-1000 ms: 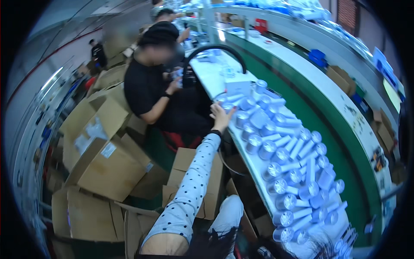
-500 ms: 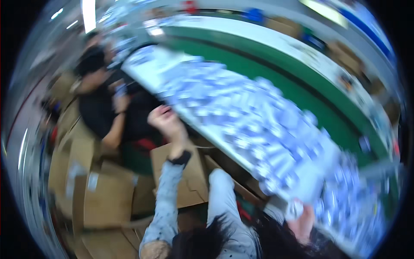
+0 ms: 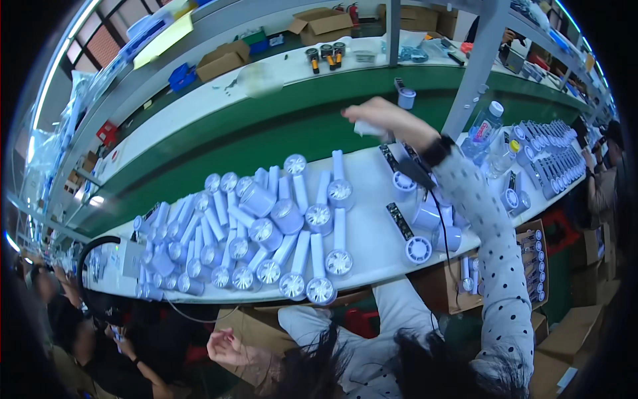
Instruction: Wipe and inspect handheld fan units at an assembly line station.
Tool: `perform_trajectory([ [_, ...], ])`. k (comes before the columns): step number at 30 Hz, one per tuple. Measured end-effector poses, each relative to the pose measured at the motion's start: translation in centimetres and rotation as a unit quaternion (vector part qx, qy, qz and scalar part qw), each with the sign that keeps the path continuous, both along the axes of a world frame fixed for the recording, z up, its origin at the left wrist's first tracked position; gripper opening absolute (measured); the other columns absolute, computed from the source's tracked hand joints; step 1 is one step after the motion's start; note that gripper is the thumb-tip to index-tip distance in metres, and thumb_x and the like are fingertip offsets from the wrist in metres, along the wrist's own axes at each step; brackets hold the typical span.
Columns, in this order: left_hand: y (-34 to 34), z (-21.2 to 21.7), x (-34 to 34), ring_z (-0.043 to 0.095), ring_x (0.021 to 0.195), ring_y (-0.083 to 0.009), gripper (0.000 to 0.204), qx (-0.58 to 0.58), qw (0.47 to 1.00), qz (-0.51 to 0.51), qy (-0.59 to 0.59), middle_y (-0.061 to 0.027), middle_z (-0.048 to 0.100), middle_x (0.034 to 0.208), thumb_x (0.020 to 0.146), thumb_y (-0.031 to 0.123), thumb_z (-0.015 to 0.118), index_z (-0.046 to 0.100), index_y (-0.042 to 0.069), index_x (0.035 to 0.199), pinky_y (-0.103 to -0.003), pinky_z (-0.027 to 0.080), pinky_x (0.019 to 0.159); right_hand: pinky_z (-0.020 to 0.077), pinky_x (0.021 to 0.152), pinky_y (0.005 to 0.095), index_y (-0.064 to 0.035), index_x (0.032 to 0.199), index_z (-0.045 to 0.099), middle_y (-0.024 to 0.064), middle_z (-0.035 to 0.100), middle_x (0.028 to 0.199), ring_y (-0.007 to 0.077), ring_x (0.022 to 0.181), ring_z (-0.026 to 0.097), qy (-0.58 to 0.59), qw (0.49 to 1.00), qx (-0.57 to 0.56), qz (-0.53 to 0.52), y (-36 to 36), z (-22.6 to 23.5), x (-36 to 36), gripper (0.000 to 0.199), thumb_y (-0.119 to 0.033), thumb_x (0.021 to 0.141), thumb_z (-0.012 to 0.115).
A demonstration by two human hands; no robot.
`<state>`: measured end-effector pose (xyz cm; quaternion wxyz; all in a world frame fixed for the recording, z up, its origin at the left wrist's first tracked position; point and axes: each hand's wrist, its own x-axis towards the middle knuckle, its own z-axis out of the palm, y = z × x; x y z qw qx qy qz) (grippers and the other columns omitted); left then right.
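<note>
Right hand [image 3: 393, 122] holds pale part [image 3: 367, 129] (partly hidden); left hand [image 3: 228, 348] loosely curled.

Single head view, wide fisheye, left one of a worn pair. Looks from the wearer's head down and forward across a white bench [image 3: 369, 233], which runs side to side mid-picture. Closest to lens: dark hair [image 3: 306, 372] and the wearer's legs [image 3: 399, 307] at the lower edge. Right hand [image 3: 392, 121] is near, above centre; left hand [image 3: 229, 349] sits low left. Far counter [image 3: 296, 74] is well off, up top, bending toward the rim. Black surround fills the corners. Upright, not mirrored.
</note>
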<state>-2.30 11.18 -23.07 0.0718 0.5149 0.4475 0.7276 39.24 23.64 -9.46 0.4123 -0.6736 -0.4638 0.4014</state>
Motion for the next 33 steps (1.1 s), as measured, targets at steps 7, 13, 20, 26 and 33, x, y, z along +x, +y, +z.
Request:
perform_trajectory([
  [7,2.9,-0.6,2.1,0.043,0.083,-0.0185,0.038,-0.032,0.998,-0.031,0.035,-0.0108,0.040,0.096,0.083,0.022,0.051,0.034,-0.002,0.107,-0.030,0.038,0.072,0.0464,0.082,0.0401,-0.0001,0.100,0.062,0.0204,0.061,0.102,0.0324,0.099,0.058,-0.340,0.875,-0.110,-0.326,8.1,-7.3,18.3,0.067,-0.057,0.065,0.059],
  [13,1.8,1.0,2.4,0.043,0.083,-0.0184,0.035,-0.074,0.993,-0.009,0.092,-0.0107,0.040,0.095,0.083,0.017,0.050,0.034,-0.002,0.107,-0.030,0.038,0.071,0.0475,0.080,0.0367,-0.0108,0.103,0.063,0.0135,0.063,0.103,0.0280,0.097,0.060,-0.404,0.846,-0.194,-0.288,10.4,-11.9,19.8,0.064,-0.057,0.059,0.065],
  [20,-5.1,4.3,3.0,0.043,0.082,-0.0184,0.032,-0.163,0.981,-0.010,0.109,-0.0106,0.040,0.095,0.082,0.013,0.050,0.034,-0.002,0.107,-0.030,0.038,0.071,0.0358,0.039,0.0267,-0.0085,0.086,0.056,0.0022,0.050,0.067,0.0137,0.048,0.044,0.087,0.978,0.027,-0.190,13.3,-14.7,23.5,0.044,-0.051,0.075,0.054],
  [26,-5.9,5.3,2.9,0.043,0.081,-0.0172,0.028,-0.120,0.990,-0.050,0.061,-0.0101,0.040,0.093,0.078,0.000,0.045,0.036,0.000,0.104,-0.028,0.040,0.071,0.0194,0.033,0.0195,-0.0002,0.079,0.051,-0.0083,0.028,0.046,0.0031,0.033,0.025,0.380,0.916,-0.116,-0.045,0.6,0.1,11.0,0.056,-0.056,0.075,0.053],
  [33,-8.7,6.7,8.0,0.052,0.093,-0.0194,0.032,-0.181,0.943,-0.252,-0.120,-0.0123,0.048,0.101,0.081,0.004,0.047,0.038,-0.001,0.110,-0.031,0.041,0.085,0.0234,0.032,0.0204,-0.0050,0.090,0.053,0.0001,0.047,0.056,0.0060,0.034,0.033,0.418,0.907,-0.046,0.004,-18.3,1.7,-4.3,0.049,-0.053,0.082,0.048],
])
